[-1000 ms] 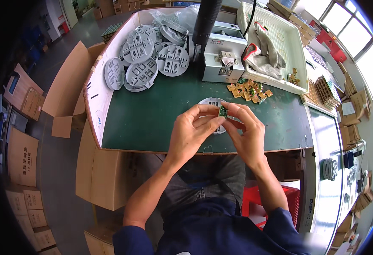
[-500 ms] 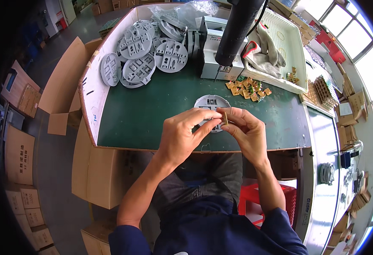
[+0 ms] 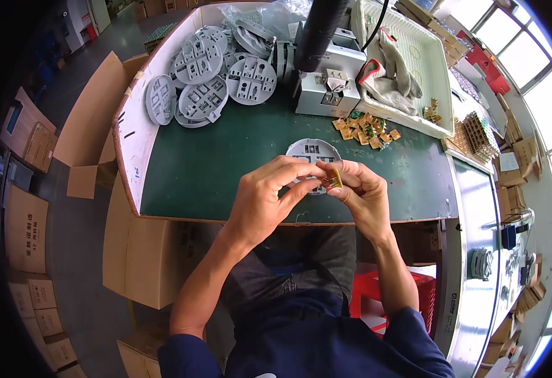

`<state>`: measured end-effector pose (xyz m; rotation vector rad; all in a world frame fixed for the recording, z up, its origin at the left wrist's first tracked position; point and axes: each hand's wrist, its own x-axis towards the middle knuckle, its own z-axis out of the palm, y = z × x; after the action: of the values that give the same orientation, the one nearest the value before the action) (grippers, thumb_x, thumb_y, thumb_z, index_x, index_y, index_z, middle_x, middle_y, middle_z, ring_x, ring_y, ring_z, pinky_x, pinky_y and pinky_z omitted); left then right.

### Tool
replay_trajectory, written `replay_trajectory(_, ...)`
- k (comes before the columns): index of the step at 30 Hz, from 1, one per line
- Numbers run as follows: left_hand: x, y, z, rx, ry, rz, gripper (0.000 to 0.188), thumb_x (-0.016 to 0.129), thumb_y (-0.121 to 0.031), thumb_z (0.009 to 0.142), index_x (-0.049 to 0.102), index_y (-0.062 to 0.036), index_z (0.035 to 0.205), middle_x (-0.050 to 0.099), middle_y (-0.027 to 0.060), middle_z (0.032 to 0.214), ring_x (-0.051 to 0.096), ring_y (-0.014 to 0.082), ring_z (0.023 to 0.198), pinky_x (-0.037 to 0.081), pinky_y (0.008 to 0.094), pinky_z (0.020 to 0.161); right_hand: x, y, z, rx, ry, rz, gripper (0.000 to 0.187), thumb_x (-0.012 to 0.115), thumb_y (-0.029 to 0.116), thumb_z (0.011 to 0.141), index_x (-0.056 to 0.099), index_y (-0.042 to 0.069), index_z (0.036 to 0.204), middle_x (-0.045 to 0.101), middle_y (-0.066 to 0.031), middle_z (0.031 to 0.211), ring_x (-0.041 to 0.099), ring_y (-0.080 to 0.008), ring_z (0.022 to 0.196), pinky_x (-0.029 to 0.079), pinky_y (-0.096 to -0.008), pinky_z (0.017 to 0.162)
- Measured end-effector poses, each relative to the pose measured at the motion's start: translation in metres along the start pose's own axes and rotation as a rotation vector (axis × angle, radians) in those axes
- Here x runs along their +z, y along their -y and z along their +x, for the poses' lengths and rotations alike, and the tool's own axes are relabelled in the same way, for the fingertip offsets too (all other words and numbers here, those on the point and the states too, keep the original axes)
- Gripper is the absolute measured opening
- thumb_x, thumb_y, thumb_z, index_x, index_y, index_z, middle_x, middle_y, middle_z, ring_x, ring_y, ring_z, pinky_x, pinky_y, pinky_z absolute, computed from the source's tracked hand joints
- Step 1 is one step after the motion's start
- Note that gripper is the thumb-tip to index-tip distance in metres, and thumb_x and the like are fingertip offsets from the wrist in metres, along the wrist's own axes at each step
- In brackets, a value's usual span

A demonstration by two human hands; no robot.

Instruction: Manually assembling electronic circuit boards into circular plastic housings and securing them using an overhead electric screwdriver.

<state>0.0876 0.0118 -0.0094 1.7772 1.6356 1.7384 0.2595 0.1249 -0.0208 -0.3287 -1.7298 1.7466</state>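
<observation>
Over the near middle of the green bench, my right hand [image 3: 365, 192] pinches a small yellowish circuit board [image 3: 333, 179] between thumb and fingers. The board is tilted, with small parts showing on its face. My left hand [image 3: 264, 196] is closed at the board's left edge, its thumb and index fingertips meeting there; what exactly they grip is partly hidden. Beneath and just beyond my hands lies a round grey plastic housing [image 3: 312, 148] with cut-outs, its near part covered by my fingers. A loose pile of similar small boards [image 3: 365, 130] rests farther right.
Grey round housings [image 3: 203, 101] are heaped at the back left. A grey boxy machine [image 3: 326, 94] stands behind, with a black cylindrical tool [image 3: 317, 38] hanging above it. Gloves [image 3: 392, 79] lie in a white tray [image 3: 436, 126] at right. The bench's front edge [image 3: 276, 222] is near my wrists.
The small board has turned, so its face shows instead of its thin edge. The hanging black tool has swung left and up, uncovering the machine's front. Both hands stay nearly in place.
</observation>
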Motion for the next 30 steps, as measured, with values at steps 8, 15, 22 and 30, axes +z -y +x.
replay_trajectory(8,0.004,0.009,-0.006,0.059,-0.028,0.091,0.019,0.080,-0.006,0.085,0.075,-0.0088,0.103,0.074,0.0037,0.099,0.073,0.0204,0.085,0.059,0.0321,0.072,0.001,-0.005,0.000,-0.023,0.038,0.026,0.035,0.065,-0.009,0.095,0.062,-0.004,0.129,0.069,-0.0155,0.131,0.065,-0.0189,0.121,0.052,-0.0334,0.106)
replay_trajectory(15,0.004,0.011,-0.010,-0.005,-0.026,0.006,0.021,0.080,-0.007,0.085,0.075,-0.0079,0.104,0.074,0.0053,0.101,0.073,0.0217,0.086,0.060,0.0323,0.073,0.005,-0.002,0.000,0.046,0.019,0.005,0.033,0.065,-0.008,0.095,0.064,-0.005,0.127,0.069,-0.0132,0.130,0.066,-0.0180,0.119,0.052,-0.0329,0.105)
replay_trajectory(22,-0.002,0.025,-0.009,-0.080,-0.065,0.048,0.045,0.084,-0.015,0.084,0.068,-0.0071,0.126,0.066,0.0131,0.128,0.068,0.0268,0.111,0.058,0.0378,0.092,-0.026,0.012,0.027,0.024,-0.197,-0.527,0.032,0.072,-0.002,0.091,0.067,-0.004,0.123,0.074,-0.0133,0.120,0.071,-0.0202,0.109,0.056,-0.0337,0.097)
replay_trajectory(30,0.025,0.056,-0.002,-0.064,0.183,0.400,0.112,0.086,-0.056,0.073,0.036,0.0048,0.152,0.043,0.0247,0.152,0.040,0.0399,0.142,0.035,0.0491,0.118,-0.021,0.006,0.067,0.016,0.013,-1.044,0.034,0.077,0.005,0.087,0.071,0.000,0.120,0.075,-0.0168,0.109,0.075,-0.0264,0.100,0.058,-0.0355,0.089)
